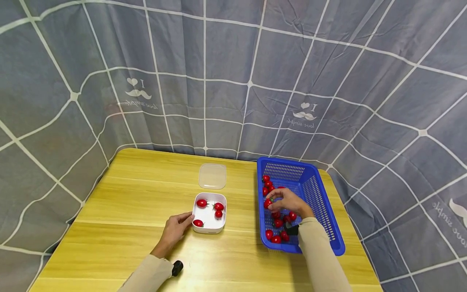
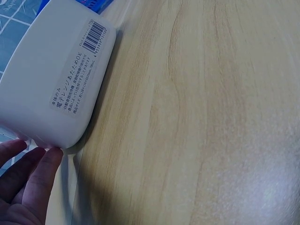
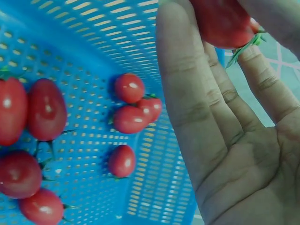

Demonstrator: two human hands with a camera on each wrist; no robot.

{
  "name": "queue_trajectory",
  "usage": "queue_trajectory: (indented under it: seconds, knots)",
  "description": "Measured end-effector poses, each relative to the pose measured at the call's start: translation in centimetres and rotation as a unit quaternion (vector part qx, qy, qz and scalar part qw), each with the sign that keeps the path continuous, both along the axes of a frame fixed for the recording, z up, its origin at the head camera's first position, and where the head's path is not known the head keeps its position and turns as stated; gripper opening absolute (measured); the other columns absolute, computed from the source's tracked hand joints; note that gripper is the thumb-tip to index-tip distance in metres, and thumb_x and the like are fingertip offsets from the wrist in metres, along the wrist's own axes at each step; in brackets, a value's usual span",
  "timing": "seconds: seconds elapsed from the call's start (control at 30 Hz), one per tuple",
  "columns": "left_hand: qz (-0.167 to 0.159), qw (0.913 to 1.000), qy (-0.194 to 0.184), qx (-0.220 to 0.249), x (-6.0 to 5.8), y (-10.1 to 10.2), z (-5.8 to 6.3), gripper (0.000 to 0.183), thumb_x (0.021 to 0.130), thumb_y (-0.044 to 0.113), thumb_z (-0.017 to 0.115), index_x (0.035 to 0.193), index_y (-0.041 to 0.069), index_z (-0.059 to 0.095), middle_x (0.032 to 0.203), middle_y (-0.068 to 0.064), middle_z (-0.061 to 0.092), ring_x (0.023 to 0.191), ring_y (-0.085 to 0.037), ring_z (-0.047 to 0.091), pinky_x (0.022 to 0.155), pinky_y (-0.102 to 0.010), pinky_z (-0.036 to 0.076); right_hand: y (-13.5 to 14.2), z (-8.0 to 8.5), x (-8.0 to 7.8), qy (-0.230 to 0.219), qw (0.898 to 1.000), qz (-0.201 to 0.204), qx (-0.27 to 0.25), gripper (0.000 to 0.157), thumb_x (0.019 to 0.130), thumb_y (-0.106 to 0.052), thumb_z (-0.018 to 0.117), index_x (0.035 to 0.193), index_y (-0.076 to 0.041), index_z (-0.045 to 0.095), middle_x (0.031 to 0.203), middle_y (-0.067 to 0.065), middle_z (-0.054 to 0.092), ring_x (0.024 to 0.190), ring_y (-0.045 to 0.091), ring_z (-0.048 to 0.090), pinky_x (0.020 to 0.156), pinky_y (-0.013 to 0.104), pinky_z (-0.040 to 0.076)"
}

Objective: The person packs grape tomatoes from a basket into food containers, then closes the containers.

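Note:
My right hand (image 1: 288, 201) is over the blue basket (image 1: 324, 211) and pinches a cherry tomato (image 3: 222, 23) with a green stem between thumb and fingers. Below it, several more red cherry tomatoes (image 3: 46, 108) lie on the basket's perforated floor. With its fingertips, my left hand (image 1: 175, 231) touches the left side of a small white square container (image 1: 207, 230). Several cherry tomatoes (image 1: 202, 203) lie spread out inside that container. In the left wrist view, a printed label with a barcode (image 2: 95, 36) shows on the container's side wall.
A translucent square lid (image 1: 213, 176) lies flat on the wooden table (image 1: 146, 182), behind the white container. The basket stands at the table's right side. A grey curtain with white lines (image 1: 226, 81) hangs behind the table and along its sides.

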State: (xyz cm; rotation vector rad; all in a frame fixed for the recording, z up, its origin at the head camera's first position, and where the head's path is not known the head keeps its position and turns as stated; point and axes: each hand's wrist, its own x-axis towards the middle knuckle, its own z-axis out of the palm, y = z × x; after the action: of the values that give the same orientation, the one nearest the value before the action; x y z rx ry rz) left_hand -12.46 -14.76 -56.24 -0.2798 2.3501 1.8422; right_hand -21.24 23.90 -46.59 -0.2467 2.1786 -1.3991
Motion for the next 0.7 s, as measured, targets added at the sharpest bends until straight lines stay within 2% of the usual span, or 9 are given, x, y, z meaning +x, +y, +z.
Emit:
queue_trajectory:
  seconds: [0.07, 0.17, 0.3, 0.5, 0.7]
  knots:
    - [0.0, 1.0, 0.002, -0.001, 0.0, 0.0, 0.0, 0.038, 0.095, 0.021, 0.063, 0.123, -0.006, 0.063, 0.112, -0.017, 0.067, 0.075, -0.014, 0.054, 0.047, -0.017, 0.037, -0.1, 0.3, 0.0, -0.002, 1.0, -0.008, -0.004, 0.031, 0.082, -0.002, 0.074, 0.109, 0.008, 0.061, 0.094, 0.015, 0.063, 0.091, 0.046, 0.066, 0.085, 0.057, 0.054]
    - [0.0, 1.0, 0.004, -0.001, 0.0, 0.0, -0.1, 0.038, 0.095, 0.02, 0.063, 0.123, -0.006, 0.063, 0.114, -0.018, 0.067, 0.08, -0.013, 0.055, 0.051, -0.017, 0.04, -0.3, 0.7, 0.1, 0.005, 1.0, -0.017, 0.0, 0.031, 0.083, -0.005, 0.075, 0.109, 0.005, 0.061, 0.096, 0.015, 0.063, 0.09, 0.042, 0.067, 0.086, 0.055, 0.054]
    - [0.001, 1.0, 0.002, 0.002, -0.1, 0.0, -0.3, 0.038, 0.095, 0.02, 0.062, 0.123, -0.006, 0.063, 0.114, -0.017, 0.067, 0.079, -0.013, 0.056, 0.049, -0.017, 0.039, -1.0, 1.2, 0.2, 0.028, 1.0, -0.014, 0.002, 0.032, 0.082, -0.008, 0.076, 0.109, 0.003, 0.063, 0.098, 0.015, 0.063, 0.087, 0.036, 0.068, 0.083, 0.048, 0.058]
    - [0.0, 1.0, -0.003, -0.001, 0.0, 0.0, -0.3, 0.038, 0.095, 0.02, 0.062, 0.124, -0.006, 0.062, 0.114, -0.016, 0.067, 0.077, -0.015, 0.054, 0.048, -0.018, 0.037, -2.6, 1.8, 0.3, 0.042, 0.999, -0.015, -0.007, 0.032, 0.082, -0.011, 0.076, 0.108, 0.002, 0.063, 0.097, 0.015, 0.064, 0.087, 0.04, 0.067, 0.085, 0.053, 0.056]
    - [-0.001, 1.0, -0.005, -0.002, 0.0, 0.0, -0.2, 0.038, 0.096, 0.02, 0.062, 0.124, -0.006, 0.062, 0.116, -0.017, 0.066, 0.081, -0.015, 0.054, 0.05, -0.019, 0.038, -4.2, 1.6, 0.1, 0.039, 0.998, -0.008, -0.038, 0.034, 0.083, -0.007, 0.074, 0.111, 0.005, 0.06, 0.096, 0.016, 0.066, 0.083, 0.032, 0.069, 0.082, 0.045, 0.058]
